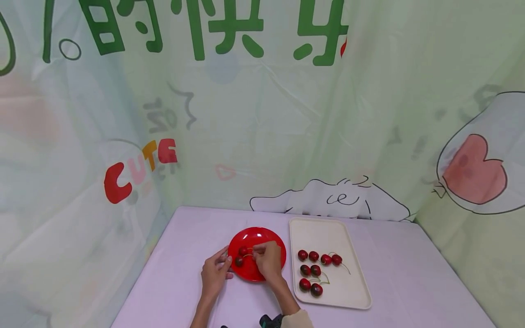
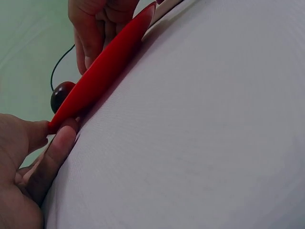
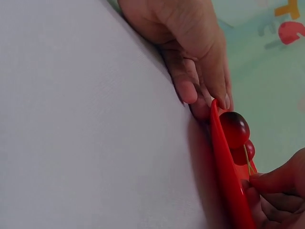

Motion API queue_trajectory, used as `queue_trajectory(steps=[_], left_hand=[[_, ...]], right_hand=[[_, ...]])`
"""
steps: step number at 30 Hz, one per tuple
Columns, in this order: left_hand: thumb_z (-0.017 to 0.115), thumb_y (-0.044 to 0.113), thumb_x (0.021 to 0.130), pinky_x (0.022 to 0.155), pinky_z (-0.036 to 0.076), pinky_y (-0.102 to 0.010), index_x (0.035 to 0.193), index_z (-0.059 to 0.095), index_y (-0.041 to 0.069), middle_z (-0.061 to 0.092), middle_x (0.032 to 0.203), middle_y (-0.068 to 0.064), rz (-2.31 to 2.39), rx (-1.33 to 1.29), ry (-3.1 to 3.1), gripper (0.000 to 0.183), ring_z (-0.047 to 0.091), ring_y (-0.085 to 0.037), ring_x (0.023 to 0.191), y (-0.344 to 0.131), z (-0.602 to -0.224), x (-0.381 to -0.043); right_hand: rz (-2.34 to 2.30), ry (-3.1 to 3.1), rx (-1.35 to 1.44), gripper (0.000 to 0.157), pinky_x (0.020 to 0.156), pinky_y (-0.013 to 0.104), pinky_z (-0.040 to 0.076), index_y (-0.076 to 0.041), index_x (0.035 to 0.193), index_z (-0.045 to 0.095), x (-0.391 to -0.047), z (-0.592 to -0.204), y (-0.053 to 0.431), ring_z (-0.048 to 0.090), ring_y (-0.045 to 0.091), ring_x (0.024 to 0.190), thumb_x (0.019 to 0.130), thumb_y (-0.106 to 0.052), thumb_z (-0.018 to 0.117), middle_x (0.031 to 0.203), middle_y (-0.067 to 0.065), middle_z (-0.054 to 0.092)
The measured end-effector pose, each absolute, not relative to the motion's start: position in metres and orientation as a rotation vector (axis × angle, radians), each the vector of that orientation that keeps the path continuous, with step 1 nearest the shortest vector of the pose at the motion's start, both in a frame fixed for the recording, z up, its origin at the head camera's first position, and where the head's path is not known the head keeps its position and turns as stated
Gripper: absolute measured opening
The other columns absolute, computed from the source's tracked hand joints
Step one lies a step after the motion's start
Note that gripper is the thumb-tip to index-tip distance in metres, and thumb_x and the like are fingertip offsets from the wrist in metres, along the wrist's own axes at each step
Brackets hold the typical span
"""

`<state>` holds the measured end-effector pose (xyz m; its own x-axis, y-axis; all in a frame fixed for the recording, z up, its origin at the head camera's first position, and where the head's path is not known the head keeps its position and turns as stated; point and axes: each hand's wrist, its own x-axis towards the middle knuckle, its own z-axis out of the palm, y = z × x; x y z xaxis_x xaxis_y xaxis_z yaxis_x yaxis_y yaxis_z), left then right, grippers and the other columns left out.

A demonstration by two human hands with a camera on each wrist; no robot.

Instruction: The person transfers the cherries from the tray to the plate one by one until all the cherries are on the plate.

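Note:
A round red plate [image 1: 253,234] rests on the table, its left rim gripped by my left hand [image 1: 214,277]. In the left wrist view, the thumb [image 2: 35,133] lies on top of the rim and the fingers beneath it. Two dark red cherries [image 1: 243,250] lie in the left part of the plate. My right hand [image 1: 269,263] reaches over the plate from the right and pinches the cherry stems [image 3: 246,155] between thumb and fingertips. Seen from the right wrist, the darker cherry [image 3: 234,130] sits close to the left hand's thumb.
Right of the plate is a cream rectangular tray [image 1: 342,291] bearing several cherries [image 1: 316,289], some with stems. A pale cloth covers the table [image 1: 410,282]. Printed curtains [image 1: 262,136] hang behind it and at both sides. Something dark [image 1: 270,321] is at the right wrist.

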<state>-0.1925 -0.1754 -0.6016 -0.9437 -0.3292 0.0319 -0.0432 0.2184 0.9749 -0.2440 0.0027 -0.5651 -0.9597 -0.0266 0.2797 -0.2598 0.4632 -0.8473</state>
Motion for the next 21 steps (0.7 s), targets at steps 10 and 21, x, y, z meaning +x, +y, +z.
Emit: queue_trajectory(steps=[10,21], left_hand=[[0.07,0.016,0.108,0.065,0.064,-0.019,0.152,0.066,0.014,0.074,0.113,-0.016,-1.785,0.343,-2.266,0.044,0.076,-0.011,0.069,-0.177,-0.605,-0.194],[0.07,0.016,0.108,0.067,0.064,-0.019,0.152,0.066,0.016,0.075,0.116,-0.016,-1.804,0.36,-2.265,0.045,0.077,-0.014,0.069,-0.176,-0.604,-0.194]], right_hand=[[1.34,-2.504,0.408,0.031,0.078,0.047,0.071,0.005,0.115,0.082,-0.238,-0.559,-0.002,0.081,0.034,0.091,0.085,0.005,0.087,0.099,0.018,0.083],[1.338,-2.622,0.382,0.036,0.084,0.048,0.071,0.004,0.125,0.079,-0.235,-0.551,-0.004,0.078,0.036,0.104,0.09,0.002,0.085,0.11,0.02,0.082]])
